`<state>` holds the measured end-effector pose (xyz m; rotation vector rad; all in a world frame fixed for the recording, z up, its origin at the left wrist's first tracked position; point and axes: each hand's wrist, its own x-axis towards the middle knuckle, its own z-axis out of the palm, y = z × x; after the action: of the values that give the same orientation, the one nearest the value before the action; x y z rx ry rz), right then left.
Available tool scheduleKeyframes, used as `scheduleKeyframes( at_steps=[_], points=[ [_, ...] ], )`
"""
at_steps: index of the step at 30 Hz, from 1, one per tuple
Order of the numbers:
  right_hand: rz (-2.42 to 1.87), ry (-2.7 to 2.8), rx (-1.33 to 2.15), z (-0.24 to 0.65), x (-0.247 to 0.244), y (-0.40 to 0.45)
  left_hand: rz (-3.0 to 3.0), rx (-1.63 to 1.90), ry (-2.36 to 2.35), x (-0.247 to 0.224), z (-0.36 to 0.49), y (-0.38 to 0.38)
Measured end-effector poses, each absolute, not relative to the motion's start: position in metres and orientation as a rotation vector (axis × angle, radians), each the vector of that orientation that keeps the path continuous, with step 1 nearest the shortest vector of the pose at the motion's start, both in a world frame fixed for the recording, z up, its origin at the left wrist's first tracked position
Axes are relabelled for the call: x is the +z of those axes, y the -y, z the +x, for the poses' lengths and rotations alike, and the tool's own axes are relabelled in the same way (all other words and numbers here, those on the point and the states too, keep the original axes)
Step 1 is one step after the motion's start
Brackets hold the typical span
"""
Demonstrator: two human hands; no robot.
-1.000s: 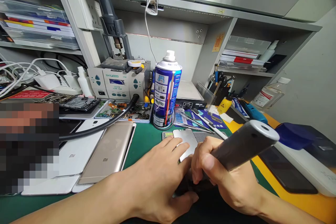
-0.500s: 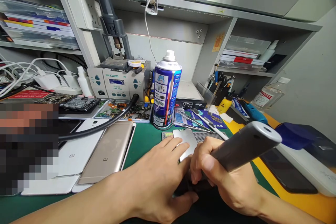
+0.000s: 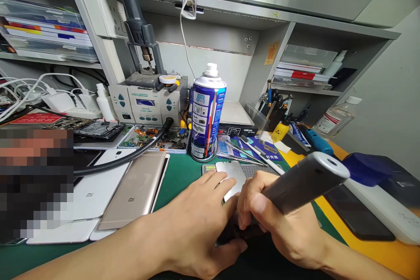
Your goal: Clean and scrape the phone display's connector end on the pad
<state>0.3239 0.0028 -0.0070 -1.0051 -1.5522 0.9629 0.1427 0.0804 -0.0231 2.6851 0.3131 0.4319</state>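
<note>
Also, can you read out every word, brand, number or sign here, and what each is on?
"mi": gold phone
"mi": white phone
"QUICK": grey station, its other lettering blurred
"ME", then unclear: spray can, smaller print unreadable
Triangular sign: yellow bottle, wording unreadable
Too small or blurred: black box, clear bottle, blue-purple sheet

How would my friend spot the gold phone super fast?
Start at the tall blue spray can standing on the green mat. Look left of it and nearer the person, where the gold phone lies back up. A white phone just to its left has the same "MI" logo, but its back is white, not gold.
</note>
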Motion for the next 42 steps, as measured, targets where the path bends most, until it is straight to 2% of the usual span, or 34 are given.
scheduleKeyframes(
  at_steps=[42],
  points=[
    [-0.960,1.538,0.976,0.3251,-0.0111,-0.0031,2.713,0.383,-0.327,-0.0204,0.1438,-0.0810]
  ],
)
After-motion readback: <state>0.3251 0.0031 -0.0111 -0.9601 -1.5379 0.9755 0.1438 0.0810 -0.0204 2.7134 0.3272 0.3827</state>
